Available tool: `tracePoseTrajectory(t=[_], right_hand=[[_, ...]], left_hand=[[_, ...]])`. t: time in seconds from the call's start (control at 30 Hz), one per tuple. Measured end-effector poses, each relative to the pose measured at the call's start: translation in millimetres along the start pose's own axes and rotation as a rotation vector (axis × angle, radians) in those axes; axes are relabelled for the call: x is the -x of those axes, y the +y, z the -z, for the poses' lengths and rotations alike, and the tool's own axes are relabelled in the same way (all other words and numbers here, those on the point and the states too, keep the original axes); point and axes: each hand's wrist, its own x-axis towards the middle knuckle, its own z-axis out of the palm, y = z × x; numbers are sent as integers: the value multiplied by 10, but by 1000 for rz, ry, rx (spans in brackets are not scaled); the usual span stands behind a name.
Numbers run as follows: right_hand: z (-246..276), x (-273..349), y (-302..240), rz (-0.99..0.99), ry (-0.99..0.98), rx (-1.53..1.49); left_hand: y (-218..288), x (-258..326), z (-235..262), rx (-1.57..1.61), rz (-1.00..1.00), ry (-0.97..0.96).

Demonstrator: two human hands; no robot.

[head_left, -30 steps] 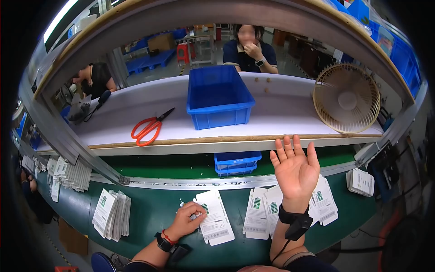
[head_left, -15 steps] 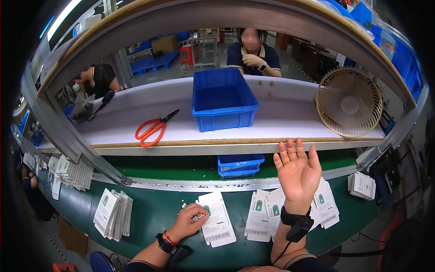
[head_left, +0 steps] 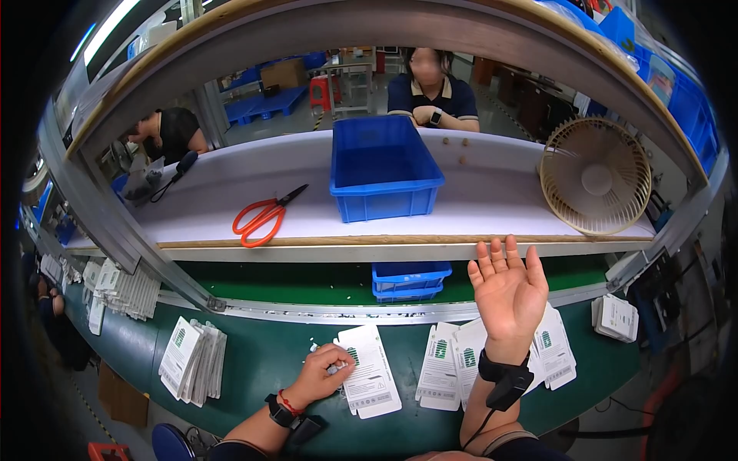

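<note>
My left hand (head_left: 323,374) rests with curled fingers at the left edge of a flat white printed carton (head_left: 371,376) on the green bench. Small whitish bits show at its fingers, too small to name. Raised palm up with fingers spread, my right hand (head_left: 509,296) holds nothing; its fingertips are near the shelf's front edge. Beneath my right wrist lie fanned white cartons (head_left: 440,369), partly covered by the forearm. A leaning stack of similar cartons (head_left: 184,357) stands left of my left hand.
On the shelf are orange-handled scissors (head_left: 260,221), an open blue bin (head_left: 387,201) and a round fan (head_left: 595,177). Small blue bins (head_left: 409,281) sit under the shelf. More cartons lie at the bench's far left (head_left: 123,290) and right (head_left: 615,317). A person (head_left: 438,100) sits opposite.
The person opposite has lowered a hand from the chin to the forearms. The whole view has shifted slightly right. My hands keep their poses.
</note>
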Motion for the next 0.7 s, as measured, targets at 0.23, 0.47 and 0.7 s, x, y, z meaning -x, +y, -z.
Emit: tracePoseTrajectory(t=[0.23,0.47,0.7], right_hand=[[22,-16,-19,-6,-5,4],[42,-25,-22,-20,-12,4],[36,-29,-45,-10,4,21]], left_hand=[[17,1,-13,20,13,-3],[0,32,-17,6,24,1],[2,8,-20,3,-2,-1]])
